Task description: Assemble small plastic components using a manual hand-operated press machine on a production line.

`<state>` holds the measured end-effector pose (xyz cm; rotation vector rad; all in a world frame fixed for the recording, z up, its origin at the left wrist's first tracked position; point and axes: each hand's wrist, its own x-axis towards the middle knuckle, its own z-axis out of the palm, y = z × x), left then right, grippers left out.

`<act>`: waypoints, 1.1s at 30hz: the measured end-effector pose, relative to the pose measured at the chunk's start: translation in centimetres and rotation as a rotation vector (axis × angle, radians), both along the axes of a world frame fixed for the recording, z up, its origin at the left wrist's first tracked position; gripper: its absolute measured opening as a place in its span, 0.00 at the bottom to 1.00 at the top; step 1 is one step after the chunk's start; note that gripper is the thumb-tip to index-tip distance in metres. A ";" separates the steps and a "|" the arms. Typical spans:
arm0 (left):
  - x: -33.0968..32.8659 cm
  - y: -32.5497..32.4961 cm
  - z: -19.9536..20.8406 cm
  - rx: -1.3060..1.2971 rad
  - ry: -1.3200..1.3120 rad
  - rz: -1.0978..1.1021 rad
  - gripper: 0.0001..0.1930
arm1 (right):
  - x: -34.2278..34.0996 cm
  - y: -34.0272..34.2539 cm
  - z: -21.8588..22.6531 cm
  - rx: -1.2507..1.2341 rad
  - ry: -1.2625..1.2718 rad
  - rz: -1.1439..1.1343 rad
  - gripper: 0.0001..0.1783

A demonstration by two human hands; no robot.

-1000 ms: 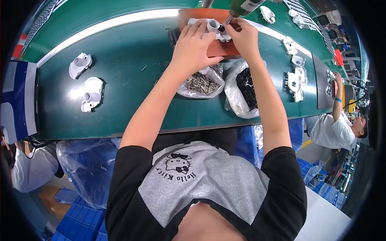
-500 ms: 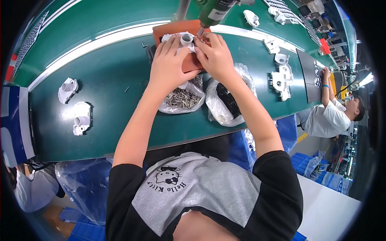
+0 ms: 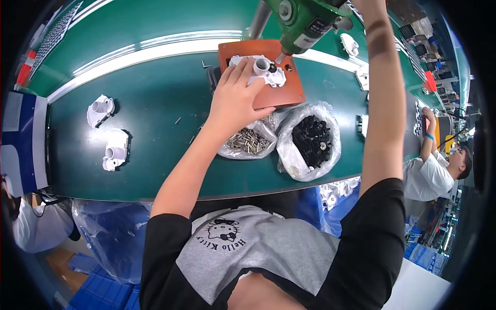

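My left hand (image 3: pixel 235 101) rests on a white plastic housing (image 3: pixel 276 78) with a round tube, its fingers over the part's left side. The housing lies on an orange fixture block (image 3: pixel 289 93). A small black piece sits beside the tube, just by the metal tip (image 3: pixel 280 58) of a green press (image 3: pixel 305 26). My right arm stretches up past the press; the right hand (image 3: pixel 369 5) is cut off by the top edge, its fingers out of sight. Nearer me stand a bag of metal pins (image 3: pixel 248 142) and a bag of small black parts (image 3: pixel 311 137).
Two white housings (image 3: pixel 101 111) (image 3: pixel 115 150) lie on the left of the green table (image 3: pixel 77 175). More white parts (image 3: pixel 349 45) are at the right and back. A loose pin (image 3: pixel 177 121) lies left of the bags. A person (image 3: pixel 436 168) works at the far right.
My right hand has left the housing and gone up to the top right. The left hand stays on the housing. The view has shifted, and the housing and black parts show more fully.
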<state>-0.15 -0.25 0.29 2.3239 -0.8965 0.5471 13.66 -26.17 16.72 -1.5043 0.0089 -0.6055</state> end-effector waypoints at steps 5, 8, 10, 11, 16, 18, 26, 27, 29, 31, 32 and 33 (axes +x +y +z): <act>-0.1 -0.2 0.4 0.012 -0.003 -0.007 0.27 | 3.9 -0.9 -2.2 -0.017 -0.191 0.074 0.15; -0.1 -0.5 0.5 0.009 0.024 0.007 0.27 | 4.1 -3.3 -3.1 -0.048 -0.309 0.091 0.14; -0.3 -0.5 0.5 0.013 0.011 0.017 0.28 | 3.3 -5.5 -3.9 -0.078 -0.372 0.110 0.13; -0.4 -0.5 0.4 0.012 -0.004 0.024 0.28 | 2.6 -7.0 -4.2 -0.098 -0.402 0.116 0.13; -0.1 -0.5 0.3 0.041 -0.011 0.019 0.27 | -25.3 -1.7 -3.7 -0.201 -0.590 0.171 0.14; -0.3 0.3 0.4 0.062 -0.014 0.043 0.27 | -26.2 -0.5 -7.5 -0.227 -0.621 0.142 0.13; 1.5 0.2 3.6 0.014 0.343 0.074 0.33 | -23.5 -1.5 -1.3 0.466 -0.486 0.313 0.20; 2.2 0.3 3.8 0.082 0.291 0.108 0.33 | -19.8 -2.3 0.9 0.304 -0.695 0.721 0.21; 4.2 1.0 2.1 0.237 0.150 0.054 0.31 | -10.8 0.3 3.1 0.068 -0.766 0.422 0.18; 5.8 -1.5 3.1 0.289 0.244 -0.062 0.32 | -3.0 -2.0 4.8 -0.405 -0.597 0.210 0.22; 5.8 0.0 4.1 0.317 0.235 -0.043 0.31 | -2.1 3.1 4.1 -0.083 -0.320 0.188 0.24; 5.5 1.1 5.5 0.343 0.222 -0.031 0.30 | -1.3 8.4 6.1 -0.242 0.216 -0.148 0.26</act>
